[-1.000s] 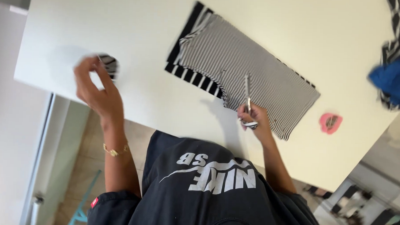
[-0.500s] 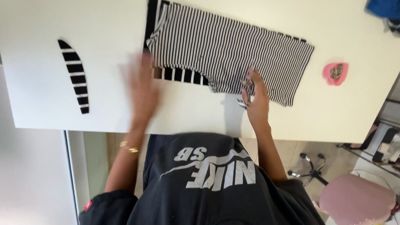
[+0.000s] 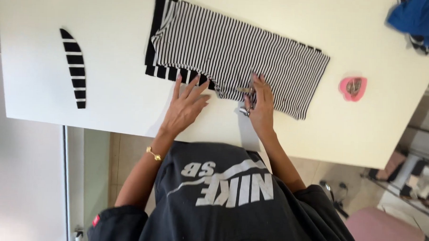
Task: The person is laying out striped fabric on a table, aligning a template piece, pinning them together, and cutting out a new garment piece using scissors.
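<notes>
One curved striped offcut point(image 3: 73, 68) lies cut, left of the striped fabric point(image 3: 240, 55); right hand point(image 3: 260, 105) grips scissors point(image 3: 246, 100) at its near edge, left hand point(image 3: 186, 107) flat, fingers spread.

The folded fabric point(image 3: 236, 54) lies at the middle of the counter point(image 3: 110, 98). A curved fabric scrap point(image 3: 74, 68) lies well apart to its left. A pincushion point(image 3: 352, 87) sits near its right end. A cloth pile point(image 3: 420, 21) occupies the far right corner. The left hand point(image 3: 186, 107) rests on the counter, fingertips touching the fabric's near edge. The right hand point(image 3: 261, 105) rests on that edge, holding scissors point(image 3: 246, 100).
</notes>
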